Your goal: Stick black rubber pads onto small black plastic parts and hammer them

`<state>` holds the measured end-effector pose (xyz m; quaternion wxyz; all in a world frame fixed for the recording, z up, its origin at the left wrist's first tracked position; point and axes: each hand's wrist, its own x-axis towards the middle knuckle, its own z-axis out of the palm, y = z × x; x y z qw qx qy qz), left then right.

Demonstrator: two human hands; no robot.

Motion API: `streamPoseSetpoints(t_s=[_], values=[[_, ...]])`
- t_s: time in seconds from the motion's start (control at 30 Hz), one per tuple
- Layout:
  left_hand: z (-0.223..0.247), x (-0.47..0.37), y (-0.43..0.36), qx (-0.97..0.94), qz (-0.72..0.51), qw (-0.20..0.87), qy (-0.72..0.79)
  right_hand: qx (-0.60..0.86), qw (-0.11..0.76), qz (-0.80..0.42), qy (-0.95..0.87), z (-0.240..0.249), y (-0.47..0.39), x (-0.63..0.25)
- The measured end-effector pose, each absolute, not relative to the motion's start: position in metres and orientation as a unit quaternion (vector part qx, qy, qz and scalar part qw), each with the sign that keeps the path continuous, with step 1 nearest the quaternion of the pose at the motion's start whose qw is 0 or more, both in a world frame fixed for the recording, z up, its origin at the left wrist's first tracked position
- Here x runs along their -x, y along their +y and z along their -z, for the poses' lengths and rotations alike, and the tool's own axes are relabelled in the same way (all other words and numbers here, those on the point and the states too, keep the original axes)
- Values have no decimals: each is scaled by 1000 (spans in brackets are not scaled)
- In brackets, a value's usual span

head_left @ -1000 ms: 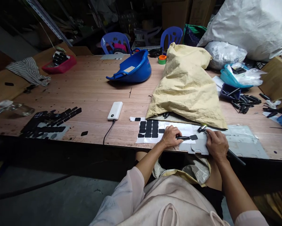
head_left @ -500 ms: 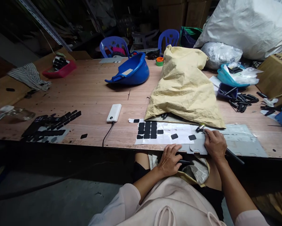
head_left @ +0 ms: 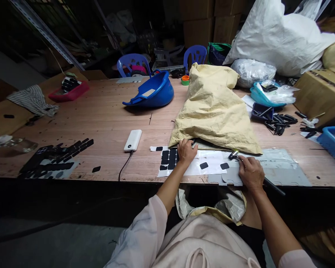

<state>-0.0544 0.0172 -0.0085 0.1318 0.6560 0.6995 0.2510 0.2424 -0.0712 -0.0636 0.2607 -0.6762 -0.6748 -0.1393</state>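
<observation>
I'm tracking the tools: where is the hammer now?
In the head view, right of centre, the hammer is in the right hand, its head just in front of the beige sack.

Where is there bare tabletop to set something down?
Mostly bare wood: between pink tray and blue basin, and between that basin and the white power bank. Crowded: around the left hand, white sheet, right hand and hammer; also right of the sack.

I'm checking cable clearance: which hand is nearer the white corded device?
Left. The left hand is to the right of the white corded device, by the yellow sack; the right hand is farther right, holding a hammer.
</observation>
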Motion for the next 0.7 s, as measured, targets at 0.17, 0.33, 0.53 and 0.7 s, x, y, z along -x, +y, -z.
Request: streamPoseSetpoints(t_s=[0.17,0.33,0.53,0.7], values=[[12,54,37,-639,-216,102,731,674,257,142,-677,62,-72,-241],[12,65,23,-645,-186,120,732,673,253,158,-677,62,-72,-241],[18,68,-26,-703,-230,173,651,683,247,143,-673,61,-72,-240],[31,45,-48,-773,-249,242,531,689,248,138,-667,61,-72,-240]])
